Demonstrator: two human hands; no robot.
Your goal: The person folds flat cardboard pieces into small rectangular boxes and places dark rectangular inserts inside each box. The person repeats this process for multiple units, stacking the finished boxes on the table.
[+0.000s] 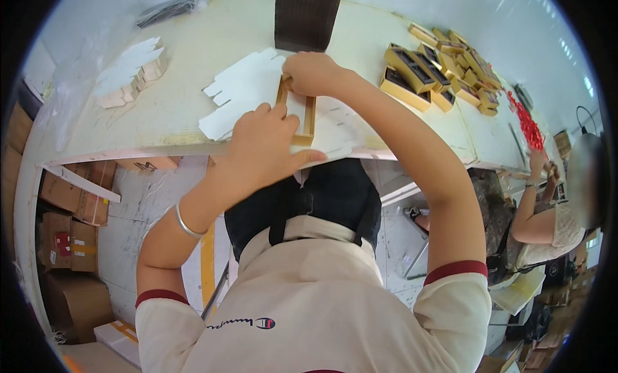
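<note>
A shallow gold box (309, 123) with a pale inside lies at the table's front edge, between my two hands. My left hand (262, 140) grips its left and near side, fingers bent over the wall and the thumb stretched along the near end. At the far left corner my right hand (311, 74) is closed, its fingertips pinching the wall there; anything else inside that pinch is hidden. Left of the box, white die-cut card pieces (235, 93) lie overlapping, partly covered by my left hand. A dark brown upright block (306, 19) stands just beyond my right hand.
Gold boxes with black inserts (412, 70) are piled at the right. Another stack of white card pieces (129, 77) sits at the left. Farther right, a person (541, 212) handles red ribbon-like material (529, 122). Cardboard cartons (71, 241) stand beneath the table.
</note>
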